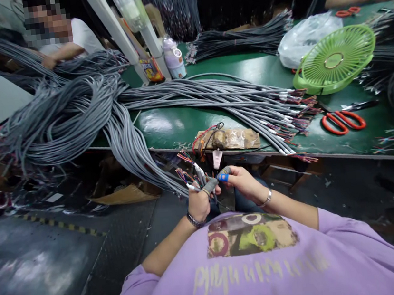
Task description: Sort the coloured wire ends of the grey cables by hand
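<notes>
My left hand (199, 203) is closed around the end of a bundle of grey cables (132, 143), whose stripped tips (186, 160) fan out in coloured wires above the fist. Close against the left thumb, my right hand (245, 183) is pinched; what lies between its fingertips is too small to make out. Grey wrapping covers the left thumb and a right fingertip, with blue tape on the right hand too. Just beyond the hands, at the bench edge, a wooden block (246, 137) carries red and black leads and a small pale pink piece (217, 158).
Across the green bench (165, 122) lies a grey cable bundle (190, 93). Red-handled scissors (343, 121), a green fan (335, 58), a plastic bag (307, 38) and a bottle (173, 59) stand to the right and back. Co-workers sit at far left and far right.
</notes>
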`<action>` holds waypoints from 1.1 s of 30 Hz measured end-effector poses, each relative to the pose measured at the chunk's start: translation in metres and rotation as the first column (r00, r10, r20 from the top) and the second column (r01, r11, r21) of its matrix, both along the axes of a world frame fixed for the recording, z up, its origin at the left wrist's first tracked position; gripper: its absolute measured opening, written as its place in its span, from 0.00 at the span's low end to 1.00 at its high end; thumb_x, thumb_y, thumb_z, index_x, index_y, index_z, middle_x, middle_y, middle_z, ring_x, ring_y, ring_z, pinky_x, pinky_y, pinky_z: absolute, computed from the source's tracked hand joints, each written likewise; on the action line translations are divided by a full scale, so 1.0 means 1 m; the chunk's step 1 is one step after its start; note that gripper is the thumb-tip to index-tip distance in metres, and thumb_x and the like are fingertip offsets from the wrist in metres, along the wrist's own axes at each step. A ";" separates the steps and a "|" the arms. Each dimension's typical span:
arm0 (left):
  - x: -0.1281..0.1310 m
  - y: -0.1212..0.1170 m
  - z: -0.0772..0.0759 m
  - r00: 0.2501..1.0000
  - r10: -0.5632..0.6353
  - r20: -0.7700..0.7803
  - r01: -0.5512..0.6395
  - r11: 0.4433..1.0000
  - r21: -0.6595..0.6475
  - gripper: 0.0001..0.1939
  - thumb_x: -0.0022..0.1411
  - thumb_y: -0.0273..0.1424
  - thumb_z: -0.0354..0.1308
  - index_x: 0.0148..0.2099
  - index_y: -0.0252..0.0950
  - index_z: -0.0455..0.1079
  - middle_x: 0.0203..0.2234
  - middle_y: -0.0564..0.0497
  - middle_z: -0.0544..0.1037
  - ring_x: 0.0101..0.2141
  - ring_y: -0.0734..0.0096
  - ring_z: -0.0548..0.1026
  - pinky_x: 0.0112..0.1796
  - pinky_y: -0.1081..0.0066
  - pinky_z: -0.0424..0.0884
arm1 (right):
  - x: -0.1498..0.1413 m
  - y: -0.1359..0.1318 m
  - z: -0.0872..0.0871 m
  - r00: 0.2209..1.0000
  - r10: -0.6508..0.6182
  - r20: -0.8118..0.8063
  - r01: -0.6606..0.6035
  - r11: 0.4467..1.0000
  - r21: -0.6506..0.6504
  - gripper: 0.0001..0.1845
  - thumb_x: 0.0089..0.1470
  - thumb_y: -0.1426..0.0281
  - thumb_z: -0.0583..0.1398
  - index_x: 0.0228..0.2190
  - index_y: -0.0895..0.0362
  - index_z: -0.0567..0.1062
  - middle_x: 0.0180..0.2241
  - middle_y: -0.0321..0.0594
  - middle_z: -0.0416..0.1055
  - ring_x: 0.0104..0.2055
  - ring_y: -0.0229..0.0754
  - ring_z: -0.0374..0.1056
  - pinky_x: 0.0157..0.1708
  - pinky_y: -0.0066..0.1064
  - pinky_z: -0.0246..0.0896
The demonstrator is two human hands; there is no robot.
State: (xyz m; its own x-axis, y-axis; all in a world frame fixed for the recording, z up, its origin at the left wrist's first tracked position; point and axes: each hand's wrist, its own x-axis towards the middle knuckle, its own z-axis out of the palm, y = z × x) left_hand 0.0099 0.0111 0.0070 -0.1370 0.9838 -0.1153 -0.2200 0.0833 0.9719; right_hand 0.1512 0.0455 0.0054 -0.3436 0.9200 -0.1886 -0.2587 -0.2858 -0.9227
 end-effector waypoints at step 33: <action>0.010 0.008 0.009 0.998 0.067 0.002 -0.067 0.997 -0.044 0.11 0.50 0.34 0.63 0.23 0.33 0.70 0.14 0.53 0.72 0.16 0.77 0.69 0.17 0.77 0.56 | -0.016 0.039 -0.011 0.919 -0.053 -0.391 -0.080 0.945 -0.316 0.22 0.48 0.51 0.61 0.32 0.58 0.75 0.25 0.36 0.69 0.25 0.33 0.62 0.26 0.25 0.61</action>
